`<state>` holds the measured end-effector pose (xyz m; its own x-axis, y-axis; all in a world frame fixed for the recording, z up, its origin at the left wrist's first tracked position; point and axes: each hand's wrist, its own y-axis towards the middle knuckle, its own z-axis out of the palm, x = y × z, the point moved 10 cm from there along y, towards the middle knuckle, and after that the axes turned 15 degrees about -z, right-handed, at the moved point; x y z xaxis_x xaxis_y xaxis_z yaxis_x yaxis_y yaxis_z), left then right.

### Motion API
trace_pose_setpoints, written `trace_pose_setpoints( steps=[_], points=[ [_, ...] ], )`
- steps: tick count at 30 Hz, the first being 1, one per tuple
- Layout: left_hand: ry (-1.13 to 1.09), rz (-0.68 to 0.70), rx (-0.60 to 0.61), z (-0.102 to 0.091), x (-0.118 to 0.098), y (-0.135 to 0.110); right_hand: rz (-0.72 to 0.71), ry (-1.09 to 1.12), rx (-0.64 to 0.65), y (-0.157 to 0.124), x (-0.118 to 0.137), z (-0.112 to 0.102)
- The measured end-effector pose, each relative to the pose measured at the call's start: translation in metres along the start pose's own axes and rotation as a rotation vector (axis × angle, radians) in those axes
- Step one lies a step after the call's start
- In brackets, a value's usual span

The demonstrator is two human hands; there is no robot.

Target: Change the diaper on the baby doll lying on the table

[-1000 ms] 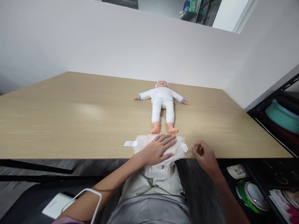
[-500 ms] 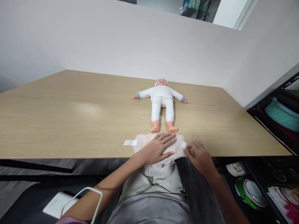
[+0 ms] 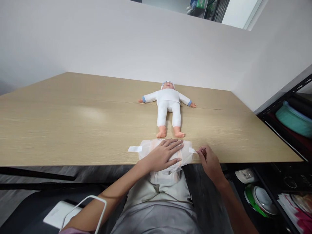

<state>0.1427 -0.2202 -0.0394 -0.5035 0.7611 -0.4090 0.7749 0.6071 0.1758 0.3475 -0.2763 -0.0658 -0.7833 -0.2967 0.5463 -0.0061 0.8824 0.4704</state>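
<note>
A white diaper point(image 3: 186, 156) lies at the near edge of the wooden table point(image 3: 73, 130), its lower half hanging over the edge. My left hand point(image 3: 162, 154) rests flat on it, fingers stretched out. My right hand point(image 3: 210, 161) pinches the diaper's right tape tab point(image 3: 192, 150) between thumb and fingers. The left tape tab point(image 3: 135, 149) sticks out flat on the table. Just beyond the diaper, a baby doll point(image 3: 169, 107) in white clothes and a cap lies on its back, arms spread, feet toward me.
A white wall runs behind the table. A black shelf unit point(image 3: 287, 107) at the right holds a teal container point(image 3: 294, 119); bowls and other items point(image 3: 260, 198) sit lower down. A white device with a cable point(image 3: 63, 213) is on my left arm.
My right hand moved left from the table edge to the diaper's right tab and closed on it. My left hand stayed flat on the diaper.
</note>
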Motion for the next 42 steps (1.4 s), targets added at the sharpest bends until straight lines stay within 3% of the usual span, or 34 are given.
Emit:
trace_pose_setpoints(
  steps=[4, 8, 12, 15, 18, 21, 23, 26, 29, 32, 35, 38, 42],
  points=[
    [-0.009, -0.003, 0.006, 0.0, 0.0, 0.0, 0.119, 0.008, -0.106, -0.002, -0.014, -0.008],
    [-0.007, -0.016, 0.022, 0.001, 0.001, 0.0, 0.099, -0.142, -0.108, 0.001, -0.01, -0.011],
    [-0.03, -0.016, 0.022, 0.001, 0.001, -0.001, -0.019, -0.326, -0.052, 0.007, 0.014, -0.013],
    [-0.107, -0.011, 0.025, -0.003, 0.002, 0.002, -0.131, -0.342, -0.022, 0.01, 0.047, -0.011],
    [-0.324, -0.028, 0.008, -0.015, 0.006, 0.005, -0.243, -0.262, 0.047, 0.011, 0.089, 0.008],
    [-0.591, -0.095, -0.088, -0.037, 0.022, 0.003, -0.334, -0.175, 0.162, 0.011, 0.123, 0.043],
    [-0.616, -0.118, -0.169, -0.053, 0.032, -0.002, -0.384, -0.15, 0.234, 0.011, 0.135, 0.067],
    [-0.423, -0.038, -0.212, -0.076, 0.038, -0.002, -0.428, -0.162, 0.292, 0.015, 0.142, 0.093],
    [-0.165, 0.021, -0.188, -0.089, 0.056, 0.017, -0.429, -0.161, 0.31, 0.019, 0.146, 0.107],
    [0.15, -0.009, -0.141, -0.088, 0.089, 0.048, -0.416, -0.144, 0.33, 0.023, 0.151, 0.115],
    [0.447, -0.004, -0.062, -0.07, 0.108, 0.074, -0.402, -0.137, 0.356, 0.027, 0.151, 0.12],
    [0.537, 0.108, -0.008, -0.052, 0.095, 0.086, -0.416, -0.124, 0.388, 0.03, 0.147, 0.122],
    [0.396, 0.327, 0.074, -0.038, 0.061, 0.089, -0.466, -0.107, 0.429, 0.032, 0.139, 0.122]
  ],
)
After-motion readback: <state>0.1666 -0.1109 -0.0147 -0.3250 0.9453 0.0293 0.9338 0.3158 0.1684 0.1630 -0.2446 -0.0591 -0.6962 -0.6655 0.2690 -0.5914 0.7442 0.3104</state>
